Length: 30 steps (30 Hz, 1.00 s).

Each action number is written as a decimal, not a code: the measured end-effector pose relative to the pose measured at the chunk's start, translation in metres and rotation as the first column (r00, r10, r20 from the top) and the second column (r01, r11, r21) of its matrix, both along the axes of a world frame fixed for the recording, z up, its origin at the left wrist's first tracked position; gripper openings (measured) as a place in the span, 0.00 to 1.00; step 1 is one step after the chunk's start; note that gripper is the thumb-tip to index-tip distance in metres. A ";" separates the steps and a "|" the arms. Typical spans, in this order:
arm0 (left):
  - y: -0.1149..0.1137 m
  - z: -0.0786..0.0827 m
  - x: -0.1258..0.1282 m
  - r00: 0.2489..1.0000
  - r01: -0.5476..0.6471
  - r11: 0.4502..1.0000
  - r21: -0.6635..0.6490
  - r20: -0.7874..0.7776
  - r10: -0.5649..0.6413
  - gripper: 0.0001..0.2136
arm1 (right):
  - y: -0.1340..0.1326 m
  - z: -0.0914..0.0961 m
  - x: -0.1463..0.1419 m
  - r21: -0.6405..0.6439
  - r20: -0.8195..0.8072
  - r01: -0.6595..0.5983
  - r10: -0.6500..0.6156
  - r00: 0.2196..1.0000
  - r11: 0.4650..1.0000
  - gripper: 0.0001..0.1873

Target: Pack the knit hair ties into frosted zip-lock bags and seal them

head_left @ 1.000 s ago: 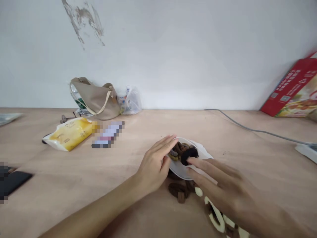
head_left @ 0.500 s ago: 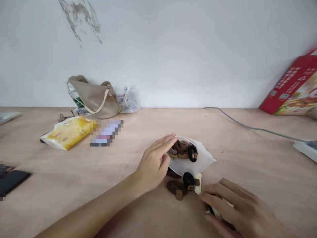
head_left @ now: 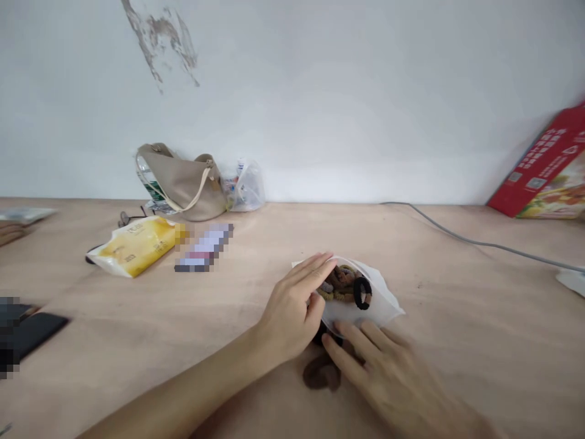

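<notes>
A small white plastic bag (head_left: 381, 308) lies on the wooden table (head_left: 256, 292), its mouth held up. Inside sit several brown hair ties (head_left: 340, 283) and a black hair tie (head_left: 363, 292). My left hand (head_left: 295, 308) pinches the bag's left rim between thumb and fingers. My right hand (head_left: 388, 378) lies just below the bag with fingers stretched over loose hair ties on the table; one brown hair tie (head_left: 320, 375) shows beside its fingers. Whether those fingers grip anything is hidden.
A beige shoulder bag (head_left: 183, 183) and a clear plastic bag (head_left: 244, 186) stand at the wall. A yellow packet (head_left: 134, 244) lies at the left, a black phone (head_left: 34, 332) nearer. A grey cable (head_left: 475, 241) runs right, past a red box (head_left: 548, 171). Another person's hand (head_left: 11, 231) shows at far left.
My right hand drew back from the bag toward the near right, then came forward again onto the loose hair ties below the bag. My left hand stayed on the rim.
</notes>
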<state>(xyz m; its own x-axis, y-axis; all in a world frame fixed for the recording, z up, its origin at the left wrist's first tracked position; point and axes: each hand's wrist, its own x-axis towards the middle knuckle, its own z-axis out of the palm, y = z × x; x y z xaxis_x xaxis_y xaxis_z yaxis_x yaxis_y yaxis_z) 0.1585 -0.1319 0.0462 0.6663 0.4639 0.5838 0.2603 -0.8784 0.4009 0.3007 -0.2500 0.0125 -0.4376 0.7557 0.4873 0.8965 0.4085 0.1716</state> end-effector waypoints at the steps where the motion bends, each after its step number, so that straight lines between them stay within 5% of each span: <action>1: 0.001 0.000 0.000 1.000 -0.012 1.000 0.004 0.007 0.012 0.26 | 0.001 -0.001 0.000 -0.005 0.006 -0.024 0.024 1.000 1.000 0.16; 5: 0.007 0.001 -0.002 0.997 -0.078 0.997 -0.014 0.029 0.078 0.26 | 0.001 -0.003 0.000 -0.066 -0.067 -0.015 0.011 0.998 0.998 0.09; 11: 0.019 0.005 -0.006 0.965 -0.257 0.962 -0.089 0.036 0.261 0.28 | 0.001 0.011 0.001 -0.093 -0.244 -0.147 0.121 0.962 0.985 0.15; 14: 0.024 0.007 -0.007 0.951 -0.299 0.949 -0.097 0.045 0.304 0.29 | 0.008 0.015 -0.004 -0.087 -0.204 -0.102 0.083 0.975 0.991 0.12; 19: 0.029 0.004 -0.008 0.950 -0.303 0.948 -0.097 0.049 0.309 0.29 | 0.027 0.014 -0.018 -0.298 -0.168 -0.054 0.004 0.986 0.953 0.29; 22: 0.025 0.001 -0.007 0.963 -0.264 0.958 -0.112 0.023 0.268 0.27 | 0.029 0.010 -0.018 -0.370 -0.198 -0.101 0.027 0.980 0.923 0.28; 26: 0.013 -0.001 -0.004 0.985 -0.170 0.982 -0.082 0.012 0.171 0.27 | 0.015 0.004 -0.006 -0.320 -0.259 -0.109 0.024 0.966 0.941 0.17; 30: 0.002 0.001 -0.001 0.995 -0.096 0.995 -0.031 -0.039 0.094 0.27 | -0.001 0.009 0.009 -0.073 -0.272 -0.125 0.101 0.957 0.989 0.11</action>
